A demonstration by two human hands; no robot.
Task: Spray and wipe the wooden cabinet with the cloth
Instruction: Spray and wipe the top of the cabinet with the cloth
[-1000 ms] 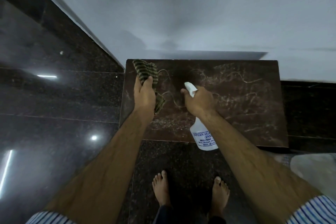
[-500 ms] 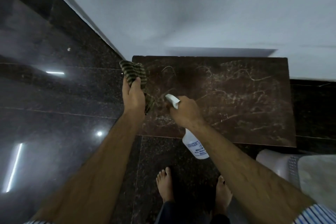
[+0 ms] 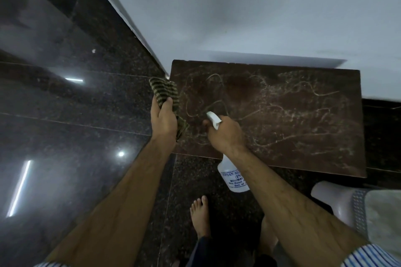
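in left fingers [image 3: 168,102]: cloth [image 3: 165,91]

1. Room is reading dim overall; pale wall [image 3: 260,6] is taking most of the light, soft and even.
2. Polished dark floor [image 3: 65,125] is throwing glare: two streak reflections and one round hotspot, so light is coming from above.
3. Cabinet top [image 3: 293,119] is casting a soft shadow band up the wall behind it.
4. Pale smears on the top are catching light, staying readable.
5. Wide-angle lens is bending straight edges; wall base and floor joints are curving toward the frame edges.
6. Corners are going soft; sleeves [image 3: 373,256] are smearing, bottle label [image 3: 235,180] only partly legible.
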